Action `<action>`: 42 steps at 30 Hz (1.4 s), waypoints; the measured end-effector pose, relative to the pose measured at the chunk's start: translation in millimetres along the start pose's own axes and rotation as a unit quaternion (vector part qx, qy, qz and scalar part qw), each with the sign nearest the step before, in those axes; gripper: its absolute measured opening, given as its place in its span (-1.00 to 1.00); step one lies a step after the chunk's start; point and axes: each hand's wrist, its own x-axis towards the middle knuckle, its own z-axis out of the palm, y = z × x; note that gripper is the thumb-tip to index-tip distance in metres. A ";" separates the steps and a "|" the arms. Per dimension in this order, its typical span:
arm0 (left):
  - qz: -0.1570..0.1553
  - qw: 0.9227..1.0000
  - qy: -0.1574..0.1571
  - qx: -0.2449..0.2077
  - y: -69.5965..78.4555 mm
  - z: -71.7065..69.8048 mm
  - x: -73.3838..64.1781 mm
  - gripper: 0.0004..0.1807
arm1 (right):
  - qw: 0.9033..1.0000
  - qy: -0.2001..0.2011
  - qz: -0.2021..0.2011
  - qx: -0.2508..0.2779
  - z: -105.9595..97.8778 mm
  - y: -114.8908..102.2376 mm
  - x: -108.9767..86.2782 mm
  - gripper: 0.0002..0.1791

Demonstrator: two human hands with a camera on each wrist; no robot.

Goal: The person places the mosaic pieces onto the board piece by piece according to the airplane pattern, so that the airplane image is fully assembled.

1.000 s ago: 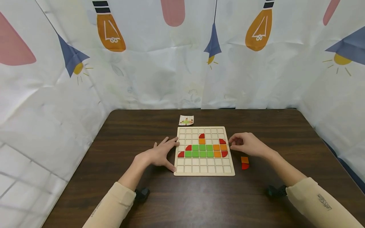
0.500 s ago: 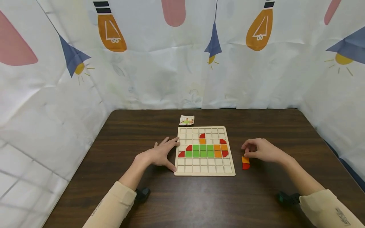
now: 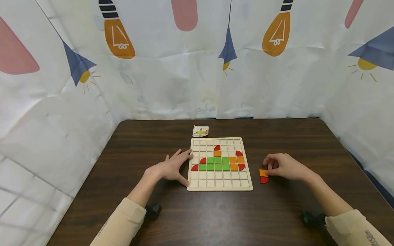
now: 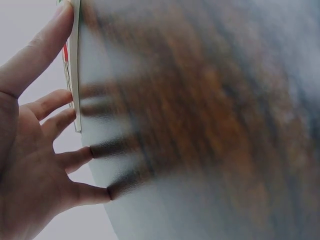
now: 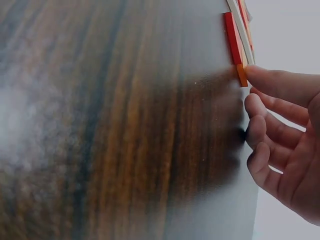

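Observation:
My left hand [image 3: 172, 169] spreads its fingers along the left edge of a pale wooden grid board [image 3: 220, 183]. In the left wrist view its thumb [image 4: 47, 42] and two fingertips meet the board's side. The board carries green square tiles [image 3: 218, 167], orange squares [image 3: 234, 167] and red rounded-corner tiles [image 3: 195, 167]. Right of the board, my right hand [image 3: 284, 166] touches a loose orange square tile [image 3: 263, 173] with its thumb [image 5: 280, 82]; the other fingers curl loosely beside it. A red rounded tile [image 3: 263, 180] lies against the orange one on the near side.
A small paper card [image 3: 200, 131] with a coloured grid picture lies behind the board. The dark wooden table [image 3: 215, 218] has patterned white sheeting [image 3: 172, 85] behind it and at both sides. Black devices [image 3: 153, 211] sit at the wrists.
My right hand has moved from the board's right edge, rightward and toward me, to the loose orange tile, its thumb now on it. My left hand has stayed on the board's left edge.

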 end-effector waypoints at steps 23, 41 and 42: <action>0.001 1.000 0.003 -0.005 -1.7 1.1 -0.5 0.11 | 0.999 0.021 -0.017 -0.032 3.7 0.2 3.9 -0.74; 0.003 1.000 0.000 -0.009 -3.4 0.5 0.8 0.13 | 0.999 0.017 -0.022 -0.042 3.0 0.1 6.5 -0.80; 0.003 1.000 0.000 -0.009 -3.6 0.5 1.0 0.12 | 0.999 0.016 -0.021 -0.043 2.8 0.0 6.3 -0.80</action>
